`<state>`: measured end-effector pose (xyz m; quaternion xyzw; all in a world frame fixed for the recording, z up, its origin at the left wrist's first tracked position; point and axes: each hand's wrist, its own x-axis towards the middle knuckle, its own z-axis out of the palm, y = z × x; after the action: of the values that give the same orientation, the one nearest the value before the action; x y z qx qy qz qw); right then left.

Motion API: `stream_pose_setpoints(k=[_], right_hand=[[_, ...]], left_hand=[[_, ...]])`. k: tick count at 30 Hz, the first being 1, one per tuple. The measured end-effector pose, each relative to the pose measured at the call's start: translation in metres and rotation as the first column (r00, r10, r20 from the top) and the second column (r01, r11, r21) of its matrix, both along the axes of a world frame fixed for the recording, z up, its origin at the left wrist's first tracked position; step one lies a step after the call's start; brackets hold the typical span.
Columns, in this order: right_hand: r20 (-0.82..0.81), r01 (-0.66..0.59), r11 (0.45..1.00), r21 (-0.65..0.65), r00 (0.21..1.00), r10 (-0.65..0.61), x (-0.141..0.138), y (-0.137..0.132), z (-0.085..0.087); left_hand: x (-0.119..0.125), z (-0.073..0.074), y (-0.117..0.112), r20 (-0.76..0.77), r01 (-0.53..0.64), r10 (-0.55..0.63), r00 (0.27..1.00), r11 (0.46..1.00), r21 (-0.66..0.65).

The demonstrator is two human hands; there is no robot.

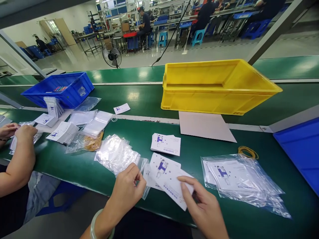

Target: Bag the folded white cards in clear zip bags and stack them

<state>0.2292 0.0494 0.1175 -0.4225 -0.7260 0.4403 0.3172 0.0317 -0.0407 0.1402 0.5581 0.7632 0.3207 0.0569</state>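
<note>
My right hand grips a white printed card between thumb and fingers, above the green bench. Just left of it, my left hand is closed in a pinch on a clear plastic bag, partly hidden behind the fingers and the card. The card's left end overlaps the bag; whether it is inside, I cannot tell. Beyond the hands sits a small stack of printed cards. A heap of clear plastic bags lies beside my left hand. To the right is a pile of bagged cards.
A yellow bin stands at the back on a cardboard sheet. Rubber bands lie by the bagged cards. Far left are a blue bin, card stacks and a co-worker's hands. A blue panel borders the right.
</note>
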Motion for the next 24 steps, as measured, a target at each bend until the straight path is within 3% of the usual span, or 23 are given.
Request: stream_pose_setpoints(k=[3, 7, 12, 17, 21, 24], right_hand=[[-0.048, 0.12, 0.99, 0.077, 0.992, -0.116, 0.015, -0.005, 0.013], [-0.035, -0.063, 0.98, 0.189, 0.997, 0.071, 0.017, -0.011, 0.017], [-0.039, -0.206, 0.977, 0.058, 0.977, 0.209, -0.001, -0.019, 0.012], [-0.031, -0.391, 0.92, -0.024, 0.92, 0.39, -0.002, -0.017, 0.019], [-0.025, -0.381, 0.924, -0.037, 0.924, 0.38, 0.0, -0.015, 0.024], [-0.033, -0.351, 0.936, 0.019, 0.935, 0.352, -0.001, -0.017, 0.021]], left_hand=[[0.006, -0.003, 0.003, -0.01, 0.015, -0.015, 1.0, 1.0, 0.011], [0.016, -0.002, 0.008, -0.006, 0.056, -0.056, 0.998, 0.998, 0.017], [0.022, 0.0, 0.012, -0.035, 0.109, -0.107, 0.994, 0.992, 0.064], [0.017, 0.002, 0.01, -0.016, 0.108, -0.107, 0.994, 0.99, 0.087], [0.016, 0.007, 0.008, 0.042, 0.155, -0.16, 0.986, 0.982, 0.105], [0.017, 0.011, 0.006, 0.175, 0.207, -0.226, 0.958, 0.971, 0.12]])
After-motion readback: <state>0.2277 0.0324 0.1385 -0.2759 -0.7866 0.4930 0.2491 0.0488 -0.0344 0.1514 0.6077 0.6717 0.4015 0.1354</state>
